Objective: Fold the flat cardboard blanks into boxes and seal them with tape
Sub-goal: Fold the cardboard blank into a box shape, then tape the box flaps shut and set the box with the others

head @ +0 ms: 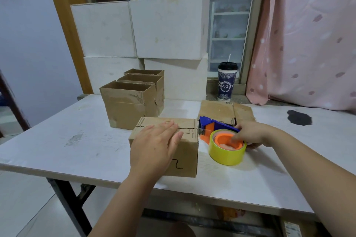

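Left hand (154, 144) lies flat, fingers straight, pressing on top of the closed box (188, 152) near the desk's (77, 150) 6 o'clock edge. Right hand (250, 133), at the box's 3 o'clock, grips the tape dispenser (215, 123), fingers curled into the core of the yellow roll (225, 155). Three open-topped boxes (127, 107) in a row at 11 o'clock. Flat blank (217, 110) at 1 o'clock.

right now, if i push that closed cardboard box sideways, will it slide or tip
Probably slides: the closed brown cardboard box sits low and wide on the smooth white table. Likely light, being small thin card. Its flaps may spring up; the left hand presses an untaped-looking seam.
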`<state>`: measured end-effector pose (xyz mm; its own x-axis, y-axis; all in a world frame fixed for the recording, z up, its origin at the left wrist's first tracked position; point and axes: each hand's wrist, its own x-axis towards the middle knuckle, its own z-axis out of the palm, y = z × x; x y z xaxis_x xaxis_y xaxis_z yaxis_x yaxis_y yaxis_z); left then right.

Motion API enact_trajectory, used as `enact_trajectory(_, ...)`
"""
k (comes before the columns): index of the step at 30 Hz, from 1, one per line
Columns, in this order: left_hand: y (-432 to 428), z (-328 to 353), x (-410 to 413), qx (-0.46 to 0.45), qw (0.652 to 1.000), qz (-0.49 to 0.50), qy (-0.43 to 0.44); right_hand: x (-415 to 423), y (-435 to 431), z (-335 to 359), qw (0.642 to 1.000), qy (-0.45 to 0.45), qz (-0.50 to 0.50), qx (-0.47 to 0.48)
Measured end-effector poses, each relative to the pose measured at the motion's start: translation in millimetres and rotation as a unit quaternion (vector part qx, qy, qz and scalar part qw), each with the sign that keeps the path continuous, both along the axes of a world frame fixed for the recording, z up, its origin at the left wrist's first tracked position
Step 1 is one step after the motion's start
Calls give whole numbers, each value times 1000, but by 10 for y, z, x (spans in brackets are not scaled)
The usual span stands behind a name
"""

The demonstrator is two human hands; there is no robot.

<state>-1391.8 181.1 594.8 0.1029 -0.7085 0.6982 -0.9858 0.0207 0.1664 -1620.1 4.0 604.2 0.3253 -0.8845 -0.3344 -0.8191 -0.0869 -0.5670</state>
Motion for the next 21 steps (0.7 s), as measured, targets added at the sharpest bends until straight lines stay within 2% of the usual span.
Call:
enact_trajectory(3, -10, -3, 0, -10, 1000, 1, 0, -29, 26, -7, 997, -57, -45, 33)
enact_trajectory(6, -11, -2, -11, -20, 1000, 5, -1, -86, 59, -42, 973, -193, -57, 114)
enact_trajectory(9, -12, 5, -23, -27, 1000, 4, 1, -97, 94, -99, 927, -315, -91, 181)
enact_trajectory(12, -16, 10, -36, -30, 1000, 3, 1, -80, 132, -138, 863, -412, -133, 259)
enact_trajectory(16, -26, 3, -42, -39, 999, 2, 3, -25, 227, -156, 796, -491, -151, 320)
enact_trajectory(18, -45, 2, -50, -43, 999, 1, -1, 22, 271, -140, 778, -518, -162, 316)
enact_trajectory(21, -105, 2, -88, -38, 999, -4, 2, 75, 267, -86, 770, -546, -204, 259)
